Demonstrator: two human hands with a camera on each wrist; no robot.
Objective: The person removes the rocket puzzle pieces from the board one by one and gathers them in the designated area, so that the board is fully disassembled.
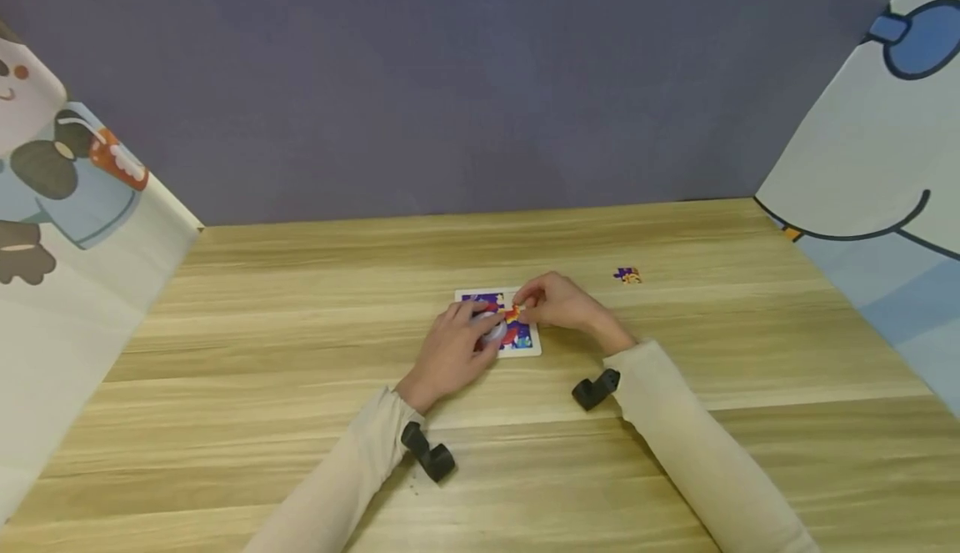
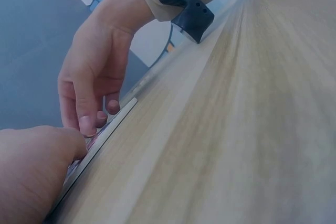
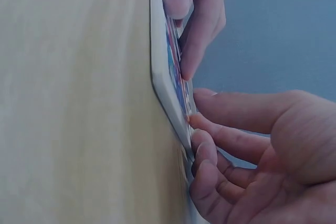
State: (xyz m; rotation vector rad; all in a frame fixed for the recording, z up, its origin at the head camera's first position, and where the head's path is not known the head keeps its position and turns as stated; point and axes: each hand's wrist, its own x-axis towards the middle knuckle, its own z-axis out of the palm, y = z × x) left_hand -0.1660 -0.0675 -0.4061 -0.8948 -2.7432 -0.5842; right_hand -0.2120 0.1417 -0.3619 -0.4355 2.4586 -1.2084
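A small jigsaw puzzle in a white-rimmed tray (image 1: 531, 352) lies on the table, its picture purple, red and white. My left hand (image 1: 452, 348) rests across its left side with the fingers extended over the picture, covering part of it. Over the upper right of the tray, my right hand (image 1: 564, 304) pinches a red-and-yellow puzzle piece (image 1: 513, 314) between thumb and fingers. The left index fingertip is right at that piece. In the right wrist view, the right fingertips (image 3: 202, 95) are at the tray's edge, close to the picture surface.
Another puzzle piece (image 1: 628, 275), purple and orange, lies loose on the wooden table (image 1: 300, 328) beyond the right hand. A dark grey panel (image 1: 450, 86) stands along the back, and cartoon-printed panels (image 1: 862, 153) flank both sides. Each wrist carries a black camera (image 1: 596, 389).
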